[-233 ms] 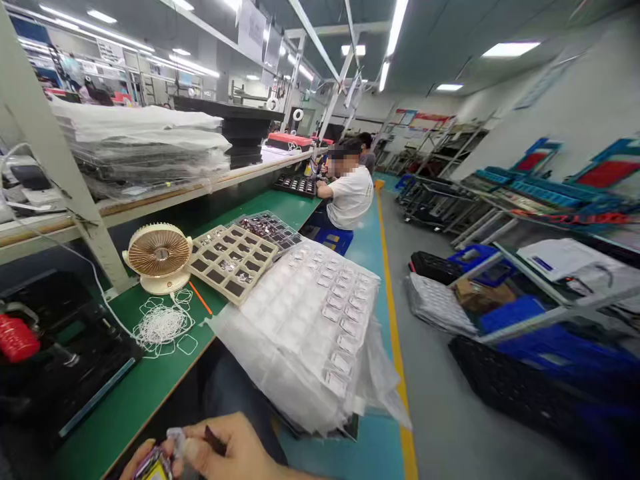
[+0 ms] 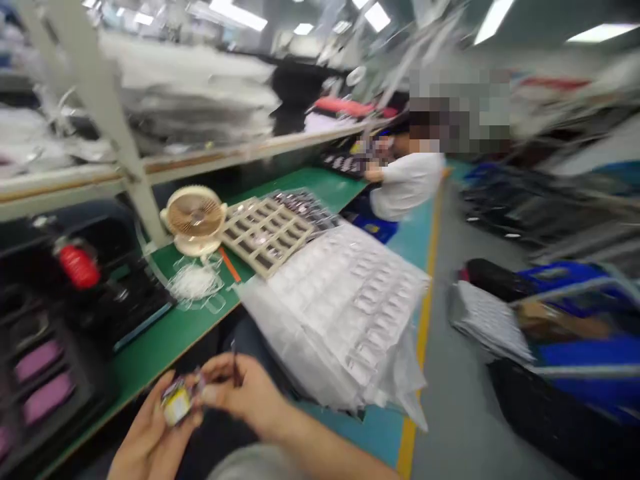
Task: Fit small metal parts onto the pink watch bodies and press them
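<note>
My left hand [image 2: 150,433] is cupped low in the view and holds a small yellow-and-purple part [image 2: 176,403]. My right hand [image 2: 240,393] is pinched closed against that same part, with a thin dark tool [image 2: 233,365] sticking up between its fingers. Both hands hover just off the front edge of the green workbench [image 2: 165,340]. The picture is smeared by motion.
On the bench stand a small beige fan [image 2: 195,217], a heap of white rings [image 2: 193,283], a beige compartment tray [image 2: 265,233] and stacked clear blister trays [image 2: 345,300]. A black tray with purple parts [image 2: 37,373] lies at left. A seated person in white [image 2: 407,183] works farther along.
The view has swung left and down, so both hands sit higher in the picture and the purple-part tray has come into sight. The hands keep their hold on the small part.
</note>
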Available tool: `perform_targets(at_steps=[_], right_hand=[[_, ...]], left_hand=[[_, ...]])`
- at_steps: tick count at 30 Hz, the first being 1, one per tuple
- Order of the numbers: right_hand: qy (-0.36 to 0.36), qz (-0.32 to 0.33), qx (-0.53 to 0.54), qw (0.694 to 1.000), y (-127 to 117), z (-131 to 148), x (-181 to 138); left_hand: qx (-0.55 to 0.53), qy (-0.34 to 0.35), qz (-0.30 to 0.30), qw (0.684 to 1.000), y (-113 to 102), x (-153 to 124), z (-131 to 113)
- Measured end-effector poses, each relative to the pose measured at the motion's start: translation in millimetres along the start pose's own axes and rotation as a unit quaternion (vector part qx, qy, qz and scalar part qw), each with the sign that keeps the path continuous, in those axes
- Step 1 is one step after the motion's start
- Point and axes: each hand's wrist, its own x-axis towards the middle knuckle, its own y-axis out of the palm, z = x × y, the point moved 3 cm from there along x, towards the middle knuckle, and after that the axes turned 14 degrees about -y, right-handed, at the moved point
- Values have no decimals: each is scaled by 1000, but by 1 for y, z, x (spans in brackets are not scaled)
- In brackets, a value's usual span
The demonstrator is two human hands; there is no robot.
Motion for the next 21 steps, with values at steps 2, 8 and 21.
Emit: perform_targets(at_steps=[2,8,21], right_hand=[[-60,-11,-62,996,-2,12,3],[-296,50,-280,912,10,45,20],[-405,122,-397,815,21,27,30]], left_hand=[[-4,41,7,999,14,-6,-2],[23,125,21,992,23,8,-17],[89,174,-7,981,16,8,-24]])
